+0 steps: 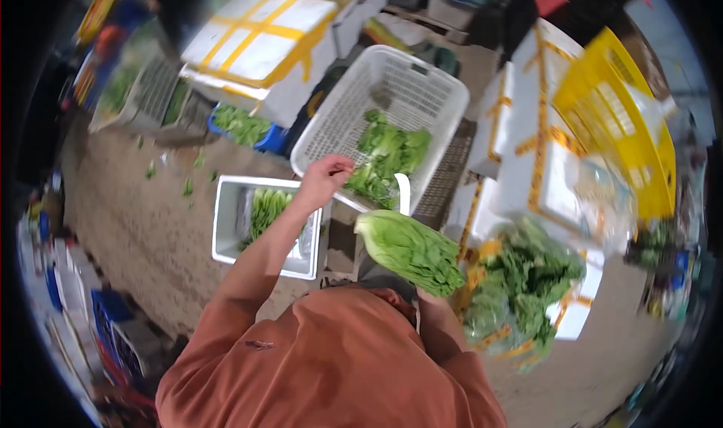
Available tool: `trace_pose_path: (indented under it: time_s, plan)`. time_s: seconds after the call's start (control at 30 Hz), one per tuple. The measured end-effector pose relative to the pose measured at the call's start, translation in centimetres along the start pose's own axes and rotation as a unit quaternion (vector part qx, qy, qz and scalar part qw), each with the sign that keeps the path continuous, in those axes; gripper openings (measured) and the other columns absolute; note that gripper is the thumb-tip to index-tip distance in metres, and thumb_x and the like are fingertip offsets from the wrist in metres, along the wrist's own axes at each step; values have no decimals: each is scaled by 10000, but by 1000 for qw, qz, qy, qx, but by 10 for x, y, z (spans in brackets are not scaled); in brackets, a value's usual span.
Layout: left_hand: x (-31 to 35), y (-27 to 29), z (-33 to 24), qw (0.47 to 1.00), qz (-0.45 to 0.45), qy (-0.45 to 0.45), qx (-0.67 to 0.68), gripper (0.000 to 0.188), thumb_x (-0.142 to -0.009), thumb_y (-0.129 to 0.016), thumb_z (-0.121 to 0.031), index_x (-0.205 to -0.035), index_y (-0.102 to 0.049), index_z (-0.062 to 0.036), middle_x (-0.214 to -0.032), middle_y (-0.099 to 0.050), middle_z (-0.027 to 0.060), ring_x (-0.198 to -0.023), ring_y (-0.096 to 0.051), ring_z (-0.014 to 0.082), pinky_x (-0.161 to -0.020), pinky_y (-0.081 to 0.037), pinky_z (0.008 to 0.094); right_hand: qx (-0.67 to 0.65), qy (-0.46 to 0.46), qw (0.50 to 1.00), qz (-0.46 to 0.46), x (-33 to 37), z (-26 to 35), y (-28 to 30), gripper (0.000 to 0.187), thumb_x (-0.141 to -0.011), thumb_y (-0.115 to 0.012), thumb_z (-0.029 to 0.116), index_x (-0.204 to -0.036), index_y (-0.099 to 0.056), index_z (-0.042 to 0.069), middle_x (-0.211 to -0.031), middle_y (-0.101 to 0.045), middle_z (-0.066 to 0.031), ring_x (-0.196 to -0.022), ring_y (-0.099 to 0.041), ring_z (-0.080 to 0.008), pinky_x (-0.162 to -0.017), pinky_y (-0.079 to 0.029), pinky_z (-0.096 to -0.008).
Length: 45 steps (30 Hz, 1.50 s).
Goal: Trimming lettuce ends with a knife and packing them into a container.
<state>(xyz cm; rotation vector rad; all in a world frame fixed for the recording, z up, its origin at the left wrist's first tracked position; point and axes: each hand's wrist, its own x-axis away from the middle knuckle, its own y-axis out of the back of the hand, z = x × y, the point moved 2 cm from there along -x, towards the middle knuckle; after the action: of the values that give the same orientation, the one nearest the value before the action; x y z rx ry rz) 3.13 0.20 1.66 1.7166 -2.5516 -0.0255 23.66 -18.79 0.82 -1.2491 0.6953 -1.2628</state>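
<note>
White plastic makes the large basket (331,127), which stands in front of the person, with some loose green leaves (395,153) lying in its near part. Smaller than it, to the left, is a white foam box (227,225) that holds other greens (265,210). Next in size comes the pale green lettuce (410,251): it is just on the near side of the basket, its cut base pointing left and its leaf tips to the right.

The right hand (429,295) is mostly hidden under this lettuce; it seems to support it, but I cannot tell how far its fingers are open. The left hand (329,173) is at the basket's near left corner, fingers bent and tips close together; whether they pinch something small, I cannot tell. The smallest thing is a curved white strip (404,193), perhaps a blade.

If the unseen hold is loose, the heavy head could roll and fall. Outer leaves could tear if squeezed too strongly. If the strip is indeed sharp, a left hand reaching across carelessly could be cut.
</note>
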Motion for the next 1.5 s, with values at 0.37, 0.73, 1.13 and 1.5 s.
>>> trace_pose_path:
  time_s: [0.37,0.73,1.13,1.5]
  plan:
    - [-55,56,49,957,-47,152,-245,635,-826,-626,-273,-1331,-371,15,-1373,-388,184,-1274,-368,285,-1034,-310,374,20,-38,996,-79,-144,49,-36,460,-904,-529,266,-1278,-436,16,-1211,-543,-149,-1053,-556,-244,-888,-458,-356]
    - [47,55,-6,795,-28,141,589,638,-907,-362,-559,-1311,-425,-70,-1234,-536,109,-1084,-551,224,-950,-432,384,505,137,846,105,-204,-35,-108,489,-785,-640,206,-1192,-491,-23,-1134,-564,-112,-1048,-533,-179,-854,-448,-293]
    - [181,176,29,856,-106,155,481,614,-934,-327,-524,-1314,-410,-49,-1223,-538,106,-1091,-549,203,-932,-438,362,616,156,770,56,-196,-191,-146,197,-790,-621,30,-975,-555,9,-816,-593,-43,-665,-560,-88,-555,-446,-197]
    - [180,149,24,958,-247,78,125,645,-739,-720,-410,-1179,-499,6,-1079,-591,125,-992,-538,179,-866,-428,309,709,6,684,173,-239,-182,-126,170,-762,-551,-15,-929,-525,-29,-721,-558,-72,-598,-551,-138,-525,-462,-256]
